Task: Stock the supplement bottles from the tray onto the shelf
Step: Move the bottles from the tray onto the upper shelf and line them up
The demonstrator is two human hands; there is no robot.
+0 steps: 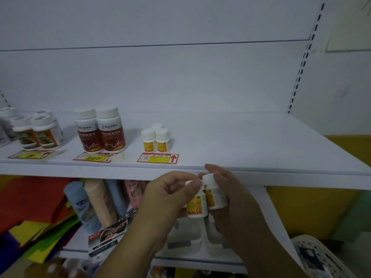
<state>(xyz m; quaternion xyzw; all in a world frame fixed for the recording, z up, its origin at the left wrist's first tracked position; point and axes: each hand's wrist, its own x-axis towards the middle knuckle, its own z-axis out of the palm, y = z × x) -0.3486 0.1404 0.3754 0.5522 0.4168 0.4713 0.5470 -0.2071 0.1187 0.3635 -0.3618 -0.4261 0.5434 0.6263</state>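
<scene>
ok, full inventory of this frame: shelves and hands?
shelf: one, white, mid frame
small bottles: three, white with yellow labels, shelf centre
large bottles: two, white with dark red labels, left of those
blurred bottles: at least four, green-orange labels, shelf far left
price tags: three, red and yellow, flat along shelf front
tubes: at least two, blue and peach, lower shelf
basket: one, white perforated, bottom right
held bottles: two, white with yellow labels, below shelf edge
left hand: one, pinches one held bottle's cap
right hand: one, grips the other
</scene>
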